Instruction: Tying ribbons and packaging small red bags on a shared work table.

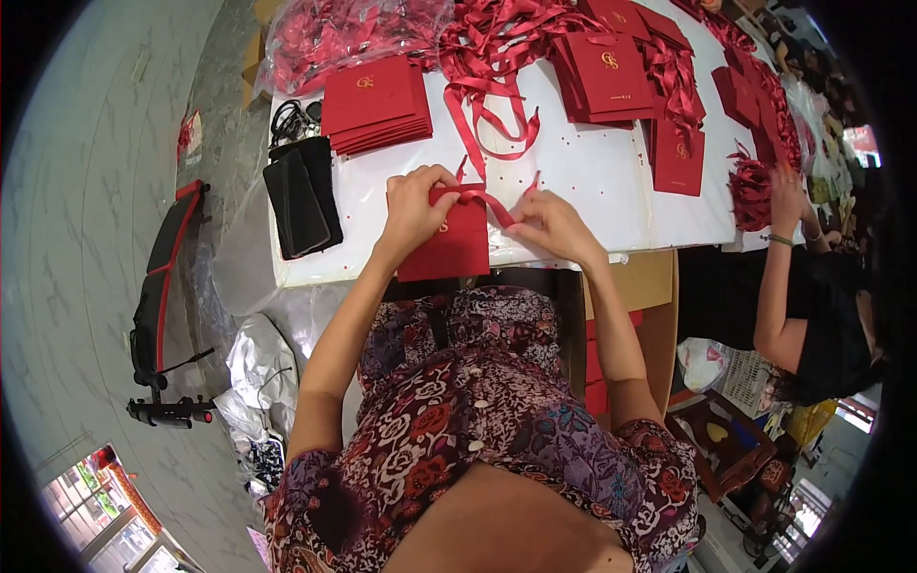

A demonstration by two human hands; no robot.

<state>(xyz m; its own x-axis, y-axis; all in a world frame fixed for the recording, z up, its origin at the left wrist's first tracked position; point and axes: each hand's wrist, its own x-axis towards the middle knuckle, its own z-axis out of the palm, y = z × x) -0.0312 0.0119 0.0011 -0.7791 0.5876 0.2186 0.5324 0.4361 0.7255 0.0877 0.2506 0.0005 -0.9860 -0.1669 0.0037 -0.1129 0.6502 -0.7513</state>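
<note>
Fingers of the left hand are pinching the red ribbon at the top of the red paper bag, pinning it at the counter edge. Right hand is gripping the ribbon's other end, keeping it taut.

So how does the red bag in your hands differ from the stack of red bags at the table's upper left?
The red bag in hands is single, overhanging the table's near edge, with a ribbon at its top. The stack of red bags is several, piled, untouched, with no ribbon showing. Both are flat and red with a gold emblem.
</note>
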